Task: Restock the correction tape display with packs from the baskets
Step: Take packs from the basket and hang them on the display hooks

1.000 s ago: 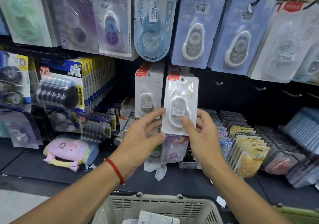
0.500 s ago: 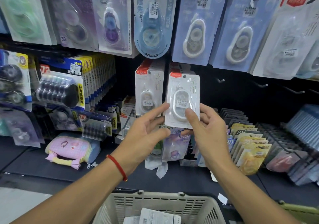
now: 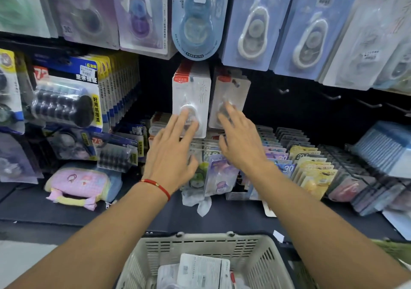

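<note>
Both hands are spread flat, gripping nothing: left hand (image 3: 172,153) on the left white pack (image 3: 191,102), right hand (image 3: 239,142) on the right pack (image 3: 230,97). Packs should be pressed back evenly along their hooks; more stock lies in the basket (image 3: 262,257) below.

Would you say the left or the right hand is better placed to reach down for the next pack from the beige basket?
Either could, both being open and empty. I lean right: the right hand only brushes the hung pack, while the left hand presses the neighbouring white packs. The beige basket sits between both forearms.
</note>
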